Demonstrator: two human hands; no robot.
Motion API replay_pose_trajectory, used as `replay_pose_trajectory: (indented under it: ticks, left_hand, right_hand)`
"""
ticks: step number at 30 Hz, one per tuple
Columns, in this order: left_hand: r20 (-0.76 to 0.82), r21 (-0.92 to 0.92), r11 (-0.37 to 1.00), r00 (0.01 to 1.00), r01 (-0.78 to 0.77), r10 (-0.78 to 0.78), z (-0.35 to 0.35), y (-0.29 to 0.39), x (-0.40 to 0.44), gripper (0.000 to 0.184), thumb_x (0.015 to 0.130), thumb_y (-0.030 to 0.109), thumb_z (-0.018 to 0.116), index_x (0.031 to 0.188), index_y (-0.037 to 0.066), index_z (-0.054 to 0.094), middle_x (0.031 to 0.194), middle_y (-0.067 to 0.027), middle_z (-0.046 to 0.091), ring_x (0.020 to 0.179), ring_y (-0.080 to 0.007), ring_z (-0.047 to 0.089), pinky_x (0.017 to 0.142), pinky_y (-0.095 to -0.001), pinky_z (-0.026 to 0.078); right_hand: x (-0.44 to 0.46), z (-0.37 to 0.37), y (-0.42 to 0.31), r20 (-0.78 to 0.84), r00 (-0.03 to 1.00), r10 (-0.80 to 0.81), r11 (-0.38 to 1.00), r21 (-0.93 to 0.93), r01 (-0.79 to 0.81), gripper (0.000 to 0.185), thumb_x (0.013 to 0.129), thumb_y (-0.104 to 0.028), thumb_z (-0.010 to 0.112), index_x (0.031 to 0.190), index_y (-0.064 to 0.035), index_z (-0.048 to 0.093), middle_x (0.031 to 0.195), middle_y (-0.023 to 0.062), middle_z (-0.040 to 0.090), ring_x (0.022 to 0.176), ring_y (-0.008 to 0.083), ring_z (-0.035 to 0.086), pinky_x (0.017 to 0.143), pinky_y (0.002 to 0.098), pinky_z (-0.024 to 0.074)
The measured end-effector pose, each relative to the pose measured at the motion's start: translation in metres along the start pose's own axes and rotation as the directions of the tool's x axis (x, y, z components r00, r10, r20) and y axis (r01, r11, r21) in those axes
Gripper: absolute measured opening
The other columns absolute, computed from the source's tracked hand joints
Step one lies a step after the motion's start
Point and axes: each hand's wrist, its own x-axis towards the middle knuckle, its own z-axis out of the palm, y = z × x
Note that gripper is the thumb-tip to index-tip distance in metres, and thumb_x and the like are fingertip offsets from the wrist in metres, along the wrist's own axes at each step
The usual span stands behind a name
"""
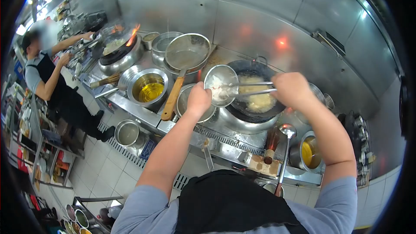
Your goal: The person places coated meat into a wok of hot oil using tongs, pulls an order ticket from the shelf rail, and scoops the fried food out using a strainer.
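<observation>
My left hand (199,100) grips the near-left rim of a small metal bowl (226,73), tilted up beside the wok. White pieces or batter (219,86) lie in the bowl; their kind cannot be made out. Held in my right hand (291,89), a pair of metal tongs (256,87) reaches left across the wok, its tips over or in the bowl. Whether they pinch anything is unclear. Below sits a dark wok (238,66) on a burner ring, with pale yellowish food (261,102) frying in bubbling oil.
A wooden-handled strainer (187,52) rests on pots to the left, near a pot of yellow oil (149,90). At right are a ladle (287,135), a brush (271,144) and another oil pot (310,151). Far left, a co-worker (50,78) handles a flaming wok (117,43).
</observation>
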Motion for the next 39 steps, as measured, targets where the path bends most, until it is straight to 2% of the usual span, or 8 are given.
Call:
replay_pose_trajectory:
  ticks: [7,10,17,22,25,27,33,39]
  left_hand:
    - [-0.021,0.028,0.993,0.993,0.116,-0.115,0.022,-0.048,0.02,0.03,0.078,0.014,0.048,0.093,-0.01,0.057,0.086,-0.0314,0.061,0.079,-0.0416,0.062,0.076,-0.0459,0.048]
    - [0.056,-0.125,0.961,0.969,0.246,-0.241,0.027,-0.061,0.021,0.029,0.077,0.015,0.051,0.093,-0.009,0.057,0.092,-0.0324,0.06,0.092,-0.0441,0.057,0.084,-0.046,0.044]
    - [0.128,-0.226,0.904,0.931,0.364,-0.343,0.012,-0.042,0.004,0.027,0.078,0.013,0.049,0.091,-0.009,0.057,0.077,-0.0267,0.063,0.065,-0.0336,0.065,0.063,-0.0403,0.051]
    - [0.128,-0.323,0.906,0.961,0.273,-0.244,0.016,-0.049,0.007,0.029,0.08,0.009,0.047,0.097,-0.013,0.055,0.084,-0.0254,0.063,0.061,-0.0287,0.066,0.048,-0.0339,0.054]
    - [0.126,-0.306,0.893,0.944,0.33,-0.306,0.014,-0.041,0.008,0.024,0.08,0.013,0.049,0.089,-0.008,0.055,0.077,-0.0273,0.062,0.068,-0.0365,0.064,0.067,-0.042,0.05]
    - [0.005,-0.248,0.957,0.988,0.153,-0.157,0.037,-0.062,0.022,0.024,0.08,0.014,0.05,0.088,-0.008,0.054,0.083,-0.031,0.06,0.08,-0.0424,0.061,0.075,-0.0458,0.047]
    - [-0.022,-0.06,0.997,0.998,-0.053,0.052,0.02,0.016,0.02,0.021,0.079,0.013,0.049,0.085,-0.007,0.054,0.088,-0.0327,0.059,0.084,-0.0437,0.059,0.078,-0.0468,0.046]
    - [-0.009,-0.003,0.997,0.997,0.077,-0.077,0.047,0.014,0.038,0.029,0.077,0.014,0.05,0.091,-0.01,0.057,0.093,-0.0329,0.059,0.092,-0.0439,0.058,0.084,-0.0464,0.044]
  right_hand:
    - [-0.009,-0.02,0.014,-0.059,0.986,0.156,0.988,0.016,-0.155,0.024,0.078,-0.028,0.064,0.087,-0.006,0.066,0.082,0.0111,0.065,0.083,0.029,0.064,0.072,0.0404,0.0505]
    - [-0.002,-0.021,0.037,-0.146,0.974,0.172,0.985,0.01,-0.173,0.024,0.078,-0.03,0.064,0.087,-0.0073,0.067,0.082,0.0121,0.065,0.083,0.0303,0.063,0.072,0.0412,0.0504]
    - [0.072,0.059,0.029,0.216,0.881,0.421,0.891,0.084,-0.446,0.029,0.08,-0.024,0.055,0.096,-0.0038,0.067,0.101,0.0152,0.065,0.096,0.0302,0.063,0.083,0.0391,0.0494]
    - [0.085,0.092,0.029,0.163,0.836,0.523,0.806,0.224,-0.548,0.034,0.081,-0.032,0.057,0.095,-0.0034,0.067,0.101,0.0169,0.065,0.096,0.0316,0.062,0.083,0.0399,0.0494]
    - [0.063,0.06,0.042,0.082,0.875,0.477,0.858,0.17,-0.484,0.034,0.081,-0.033,0.059,0.096,-0.0037,0.067,0.098,0.0164,0.066,0.095,0.0318,0.062,0.081,0.0398,0.0499]
    - [0.04,0.034,0.052,-0.03,0.921,0.388,0.911,0.165,-0.378,0.035,0.078,-0.035,0.064,0.095,-0.0048,0.067,0.092,0.0156,0.066,0.089,0.0321,0.063,0.077,0.0412,0.0503]
    - [-0.006,0.003,0.026,-0.014,0.994,0.107,0.994,0.012,-0.107,0.029,0.074,-0.032,0.068,0.084,-0.0048,0.065,0.086,0.0125,0.066,0.083,0.0299,0.064,0.073,0.0405,0.051]
    - [-0.003,0.028,0.059,-0.14,0.968,0.209,0.977,-0.018,-0.213,0.024,0.076,-0.027,0.066,0.084,-0.0047,0.066,0.086,0.0116,0.066,0.083,0.0284,0.064,0.072,0.0394,0.0515]
